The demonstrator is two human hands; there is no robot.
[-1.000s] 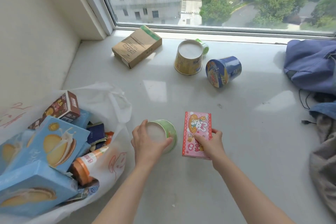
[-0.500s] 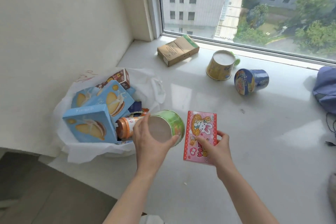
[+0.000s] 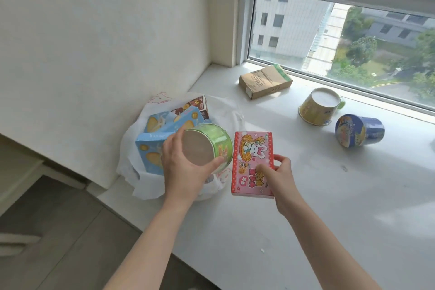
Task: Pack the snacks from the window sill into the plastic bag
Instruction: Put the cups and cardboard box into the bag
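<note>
My left hand [image 3: 182, 172] grips a green snack cup [image 3: 211, 145] by its base, holding it over the white plastic bag [image 3: 131, 162] at the sill's left end. The bag holds blue biscuit boxes [image 3: 150, 150] and a brown box [image 3: 197, 105]. My right hand [image 3: 279, 175] pinches the lower edge of a pink rabbit box [image 3: 253, 162], lifted just right of the bag. On the window sill [image 3: 329, 183] lie a brown carton [image 3: 264, 81], an upturned yellow cup [image 3: 319, 107] and a blue cup [image 3: 359, 130] on its side.
A white wall rises left of the bag. The window pane runs along the back of the sill. The sill's front edge drops to a grey floor [image 3: 58, 231] at the lower left.
Both hands have lifted the green cup and the pink box off the sill and carried them left toward the bag. The view has swung left, so the blue cloth is out of sight.
</note>
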